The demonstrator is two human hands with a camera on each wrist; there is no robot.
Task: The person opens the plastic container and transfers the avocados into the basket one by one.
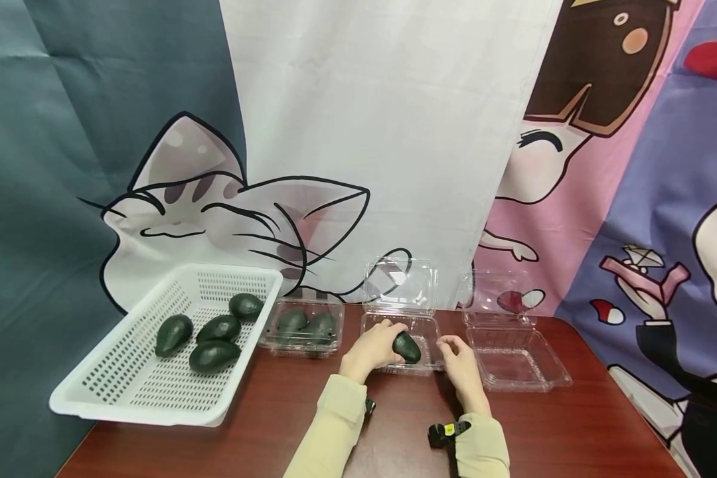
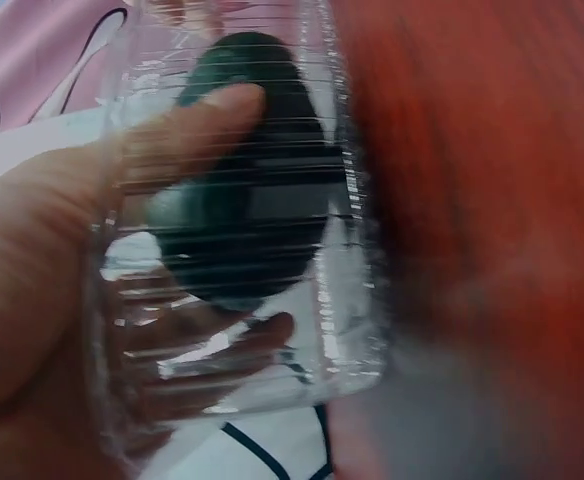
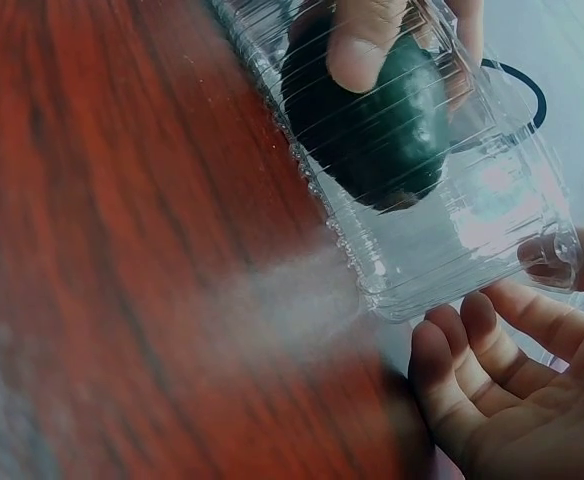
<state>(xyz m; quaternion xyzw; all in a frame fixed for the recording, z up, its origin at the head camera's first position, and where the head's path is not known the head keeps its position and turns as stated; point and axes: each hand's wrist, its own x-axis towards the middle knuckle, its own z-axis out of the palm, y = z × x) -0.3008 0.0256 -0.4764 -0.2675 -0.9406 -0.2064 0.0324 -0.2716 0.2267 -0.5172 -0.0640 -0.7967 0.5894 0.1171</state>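
Note:
My left hand (image 1: 372, 348) grips a dark green avocado (image 1: 407, 348) inside the middle clear plastic clamshell container (image 1: 433, 332), whose lid (image 1: 400, 285) stands raised at the back. In the left wrist view the thumb lies along the avocado (image 2: 257, 230), behind the ribbed wall. With my right hand (image 1: 461, 368) I pinch the container's right-hand corner. The right wrist view has the thumb over the rim and the other fingers (image 3: 452, 350) curled below the corner.
A white perforated basket (image 1: 137, 411) with several avocados stands at the left. Beside it a closed clamshell (image 1: 301, 346) holds avocados. At the right is another clamshell (image 1: 514, 365) with its lid up. A printed curtain (image 1: 370, 133) hangs behind the table (image 1: 394, 438).

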